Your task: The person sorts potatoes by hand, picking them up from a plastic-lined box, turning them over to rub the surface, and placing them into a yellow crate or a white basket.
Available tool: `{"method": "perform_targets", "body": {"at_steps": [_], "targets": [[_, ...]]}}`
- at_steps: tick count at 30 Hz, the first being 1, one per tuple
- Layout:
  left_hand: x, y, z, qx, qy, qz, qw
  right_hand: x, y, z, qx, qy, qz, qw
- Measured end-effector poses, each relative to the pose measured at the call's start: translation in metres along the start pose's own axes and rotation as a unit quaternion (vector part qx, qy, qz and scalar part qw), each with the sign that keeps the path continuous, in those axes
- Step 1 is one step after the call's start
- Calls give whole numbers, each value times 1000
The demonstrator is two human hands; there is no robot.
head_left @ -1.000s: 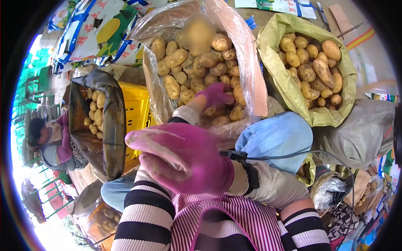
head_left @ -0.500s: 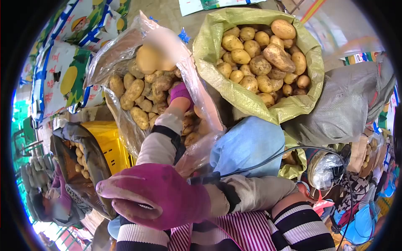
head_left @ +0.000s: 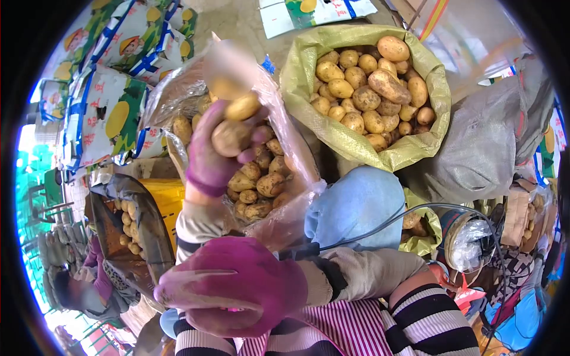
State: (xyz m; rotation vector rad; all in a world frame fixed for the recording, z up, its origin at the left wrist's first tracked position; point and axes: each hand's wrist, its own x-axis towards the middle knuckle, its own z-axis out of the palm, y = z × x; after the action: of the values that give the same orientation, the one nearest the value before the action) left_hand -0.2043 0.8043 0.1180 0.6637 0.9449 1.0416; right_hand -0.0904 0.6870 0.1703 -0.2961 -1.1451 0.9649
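My left hand point(head_left: 208, 151), in a purple glove, is raised over a plastic-lined sack point(head_left: 276, 98) of potatoes. Its fingers are closed around a round brownish potato point(head_left: 230, 139), and a yellower potato point(head_left: 242, 107) lies against it at the fingertips. Just beyond, a larger potato point(head_left: 228, 88) is partly blurred. Loose potatoes point(head_left: 255, 178) fill the sack below the hand. My right hand point(head_left: 231, 285), gloved the same way, rests low over my lap. Its fingers are loosely bent with a gap to the thumb, and nothing shows in it.
Right of the lined sack stands a yellow-green woven sack point(head_left: 442, 113) full of potatoes. A dark bag point(head_left: 157, 237) with potatoes and a yellow crate point(head_left: 166, 199) are at left. Printed bags point(head_left: 110, 113) stand behind. A black cable point(head_left: 386, 222) crosses at right. Another person point(head_left: 89, 285) sits far left.
My left hand has come up out of the lined sack, moving left, and now holds potatoes. My right hand stays low, shifted slightly right in view.
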Motion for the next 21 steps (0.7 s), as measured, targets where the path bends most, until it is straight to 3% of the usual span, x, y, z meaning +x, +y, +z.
{"method": "perform_targets", "body": {"at_steps": [1,2,4,6,7,10,13,16,17,20,21], "targets": [[10,-1,16,116,-4,43,992,-2,-3,2,8,2,-13,1000],[22,-1,21,282,-78,134,947,-3,-7,1,17,-18,-19,1000],[47,-1,31,562,-115,380,726,-4,-15,-4,27,-52,-28,998],[67,5,49,620,-121,430,645,0,-19,-7,-14,-43,-52,998],[83,-3,48,374,-147,204,893,-1,-19,-8,-15,-36,-55,998],[106,-9,60,525,109,306,787,-2,-20,-9,-41,-4,-100,994],[114,-7,73,556,127,96,816,6,-23,-16,-50,-26,-116,992],[151,-3,48,620,19,-20,784,10,-23,-19,-48,-30,-95,994],[151,-6,45,565,-6,17,825,10,-23,-21,-49,-24,-86,995],[161,4,56,381,144,77,910,16,-15,-28,-119,-21,-141,983],[163,7,62,370,126,111,914,15,-13,-28,-104,-14,-114,988]]}}
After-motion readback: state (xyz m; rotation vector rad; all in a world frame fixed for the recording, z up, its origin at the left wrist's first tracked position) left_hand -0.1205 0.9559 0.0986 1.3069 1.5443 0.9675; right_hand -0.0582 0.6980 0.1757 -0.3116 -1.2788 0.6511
